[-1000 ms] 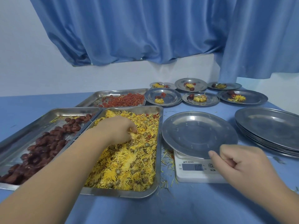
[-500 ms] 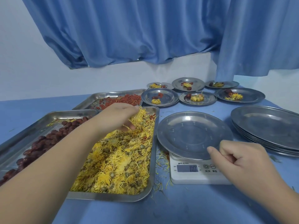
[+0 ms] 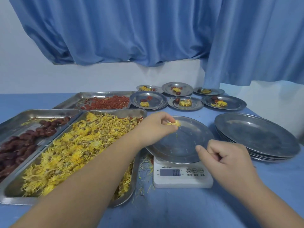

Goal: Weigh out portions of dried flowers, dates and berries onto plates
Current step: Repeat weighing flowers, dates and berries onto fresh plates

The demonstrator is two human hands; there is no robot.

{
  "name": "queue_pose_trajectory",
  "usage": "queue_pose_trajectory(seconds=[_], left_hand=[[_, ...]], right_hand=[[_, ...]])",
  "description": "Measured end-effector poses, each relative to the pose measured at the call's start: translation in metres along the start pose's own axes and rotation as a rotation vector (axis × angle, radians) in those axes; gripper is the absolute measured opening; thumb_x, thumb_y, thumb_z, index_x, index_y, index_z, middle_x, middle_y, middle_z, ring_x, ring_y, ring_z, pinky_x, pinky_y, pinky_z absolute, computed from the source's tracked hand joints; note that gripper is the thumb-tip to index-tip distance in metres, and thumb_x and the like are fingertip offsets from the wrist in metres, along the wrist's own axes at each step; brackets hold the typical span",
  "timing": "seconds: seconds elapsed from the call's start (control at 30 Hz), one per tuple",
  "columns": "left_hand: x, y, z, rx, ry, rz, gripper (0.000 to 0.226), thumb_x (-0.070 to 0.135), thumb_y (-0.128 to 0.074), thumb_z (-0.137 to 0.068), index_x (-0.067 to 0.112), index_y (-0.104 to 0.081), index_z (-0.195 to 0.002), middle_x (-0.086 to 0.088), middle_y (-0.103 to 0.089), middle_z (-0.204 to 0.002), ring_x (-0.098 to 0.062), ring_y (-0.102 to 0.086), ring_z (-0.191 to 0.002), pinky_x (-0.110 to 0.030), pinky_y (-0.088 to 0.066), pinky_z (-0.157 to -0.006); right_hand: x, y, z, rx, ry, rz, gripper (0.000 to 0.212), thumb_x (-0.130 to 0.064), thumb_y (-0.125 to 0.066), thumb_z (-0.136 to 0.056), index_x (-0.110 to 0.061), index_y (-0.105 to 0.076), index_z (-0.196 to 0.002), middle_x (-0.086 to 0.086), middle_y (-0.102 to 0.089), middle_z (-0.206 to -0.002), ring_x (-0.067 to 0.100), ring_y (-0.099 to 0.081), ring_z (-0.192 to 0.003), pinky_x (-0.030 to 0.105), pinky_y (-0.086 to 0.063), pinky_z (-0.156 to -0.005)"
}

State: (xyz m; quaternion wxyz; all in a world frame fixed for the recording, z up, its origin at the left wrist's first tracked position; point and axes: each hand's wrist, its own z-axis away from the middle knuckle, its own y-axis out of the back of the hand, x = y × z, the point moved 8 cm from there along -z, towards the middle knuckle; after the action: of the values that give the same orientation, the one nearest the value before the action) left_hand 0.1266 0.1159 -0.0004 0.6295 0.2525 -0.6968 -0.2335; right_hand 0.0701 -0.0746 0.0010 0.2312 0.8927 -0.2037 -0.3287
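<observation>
- We're pinching a dried chrysanthemum clump (image 3: pixel 174 123) in our left hand (image 3: pixel 155 128) over the plate (image 3: pixel 184 146) on the scale (image 3: pixel 182 179).
- Our right hand (image 3: pixel 227 162) is hovering by the plate rim, fingers curled, gripping nothing.

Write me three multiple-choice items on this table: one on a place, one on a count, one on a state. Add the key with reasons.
1. Where does the stack of empty plates stand?
A. left of the dates tray
B. right of the scale
C. behind the berries tray

2. How many plates at the back already hold food?
A. four
B. eight
C. six

3. What is the left hand doing?
A. pinching yellow flowers above the plate on the scale
B. lying flat on the table
C. gripping a date

Key: 1 B, the stack stands just right of the scale. 2 C, two rows of three show. 3 A, it holds a yellow tuft over that plate.
</observation>
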Motion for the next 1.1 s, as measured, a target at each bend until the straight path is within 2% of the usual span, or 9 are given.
queue_pose_trajectory(seconds=[0.2, 0.5, 0.6, 0.7, 0.77, 0.83, 0.9, 1.0, 1.1], left_hand=[[-0.007, 0.005, 0.011, 0.015, -0.009, -0.001, 0.031, 0.059, -0.055, -0.087, 0.039, -0.061, -0.11, 0.022, -0.063, -0.11, 0.004, -0.058, -0.098, -0.021, -0.045, -0.079], [-0.049, 0.09, 0.033, 0.209, -0.032, -0.169, 0.015, 0.041, -0.052, -0.095, 0.038, -0.061, -0.107, 0.027, -0.058, -0.101, 0.009, -0.054, -0.089, -0.015, -0.038, -0.065], [-0.073, 0.127, 0.035, 0.289, -0.002, -0.259, 0.014, 0.038, -0.051, -0.097, 0.036, -0.061, -0.106, 0.026, -0.056, -0.099, 0.009, -0.051, -0.086, -0.018, -0.04, -0.068], [-0.1, 0.167, 0.04, 0.384, 0.051, -0.262, 0.013, 0.035, -0.05, -0.098, 0.032, -0.062, -0.102, 0.016, -0.063, -0.091, 0.005, -0.055, -0.06, -0.017, -0.044, -0.056], [-0.121, 0.201, 0.047, 0.475, 0.104, -0.169, 0.015, 0.036, -0.051, -0.097, 0.029, -0.064, -0.094, 0.008, -0.066, -0.082, -0.007, -0.057, -0.06, -0.021, -0.042, -0.051], [-0.142, 0.235, 0.051, 0.533, 0.172, -0.173, 0.022, 0.041, -0.049, -0.096, 0.026, -0.065, -0.094, 0.002, -0.069, -0.08, -0.019, -0.06, -0.066, -0.029, -0.047, -0.059], [-0.165, 0.261, 0.051, 0.502, 0.258, -0.302, 0.029, 0.045, -0.045, -0.096, 0.023, -0.064, -0.095, -0.005, -0.069, -0.085, -0.025, -0.062, -0.07, -0.034, -0.048, -0.065], [-0.204, 0.276, 0.049, 0.385, 0.372, -0.512, 0.036, 0.049, -0.042, -0.097, 0.021, -0.065, -0.102, -0.005, -0.067, -0.082, -0.022, -0.06, -0.065, -0.026, -0.041, -0.057], [-0.24, 0.274, 0.046, 0.308, 0.455, -0.669, 0.033, 0.03, -0.038, -0.102, 0.026, -0.066, -0.121, 0.0, -0.066, -0.095, -0.016, -0.061, -0.072, -0.024, -0.042, -0.056]], right_hand=[[-0.006, -0.009, 0.004, -0.053, 0.055, -0.005, 0.057, -0.011, -0.072, -0.081, -0.017, -0.023, -0.055, 0.0, -0.026, -0.049, 0.007, -0.023, -0.047, 0.019, -0.022, -0.046], [-0.058, -0.038, 0.006, -0.123, 0.292, 0.118, 0.049, -0.028, -0.061, -0.084, -0.028, -0.019, -0.059, -0.01, -0.018, -0.051, 0.006, -0.022, -0.048, 0.021, -0.023, -0.046], [-0.076, -0.051, -0.007, -0.146, 0.318, 0.128, 0.047, -0.033, -0.056, -0.086, -0.028, -0.019, -0.058, -0.013, -0.019, -0.048, 0.005, -0.026, -0.047, 0.019, -0.025, -0.045], [-0.089, -0.076, -0.021, -0.25, 0.331, 0.126, 0.048, -0.04, -0.053, -0.087, -0.024, -0.022, -0.054, -0.004, -0.027, -0.045, 0.011, -0.028, -0.044, 0.033, -0.035, -0.043], [-0.097, -0.09, -0.025, -0.283, 0.374, 0.168, 0.047, -0.044, -0.047, -0.088, -0.021, -0.027, -0.052, -0.002, -0.031, -0.045, 0.013, -0.031, -0.042, 0.032, -0.036, -0.041], [-0.102, -0.097, -0.025, -0.263, 0.415, 0.193, 0.046, -0.042, -0.045, -0.091, -0.02, -0.031, -0.052, -0.004, -0.033, -0.046, 0.014, -0.034, -0.042, 0.03, -0.036, -0.039], [-0.106, -0.101, -0.019, -0.232, 0.459, 0.223, 0.046, -0.039, -0.045, -0.092, -0.018, -0.036, -0.052, -0.005, -0.035, -0.047, 0.014, -0.034, -0.043, 0.029, -0.036, -0.037], [-0.106, -0.103, -0.012, -0.205, 0.5, 0.252, 0.046, -0.038, -0.046, -0.093, -0.018, -0.038, -0.053, -0.007, -0.034, -0.049, 0.014, -0.034, -0.043, 0.029, -0.035, -0.037], [-0.104, -0.101, -0.012, -0.196, 0.492, 0.259, 0.048, -0.04, -0.044, -0.094, -0.018, -0.038, -0.052, -0.007, -0.035, -0.049, 0.014, -0.035, -0.043, 0.028, -0.036, -0.037]])
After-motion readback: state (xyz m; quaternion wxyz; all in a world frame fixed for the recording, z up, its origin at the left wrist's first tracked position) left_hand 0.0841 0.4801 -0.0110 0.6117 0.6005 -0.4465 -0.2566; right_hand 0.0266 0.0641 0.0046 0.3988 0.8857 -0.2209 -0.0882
